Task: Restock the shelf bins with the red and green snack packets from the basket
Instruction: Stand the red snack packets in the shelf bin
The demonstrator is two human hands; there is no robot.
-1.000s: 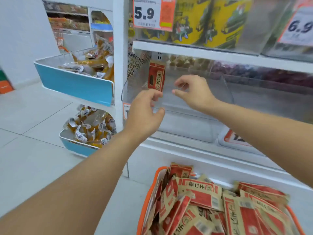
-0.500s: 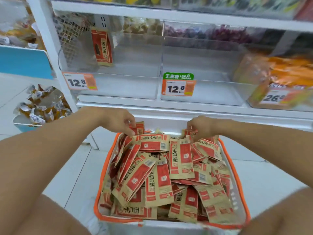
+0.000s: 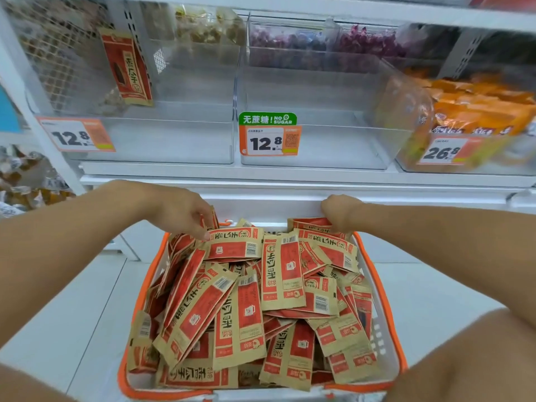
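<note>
From the head camera, both hands are reaching into the far end of the orange-rimmed basket (image 3: 139, 300), which is sitting on the floor heaped with red packets (image 3: 282, 274). The left hand (image 3: 179, 210) is curling its grip onto a packet at the pile's back left corner. The right hand (image 3: 340, 211) is pinching packets at the back right. One lone packet (image 3: 127, 68) is leaning upright in the left clear shelf bin (image 3: 174, 140).
</note>
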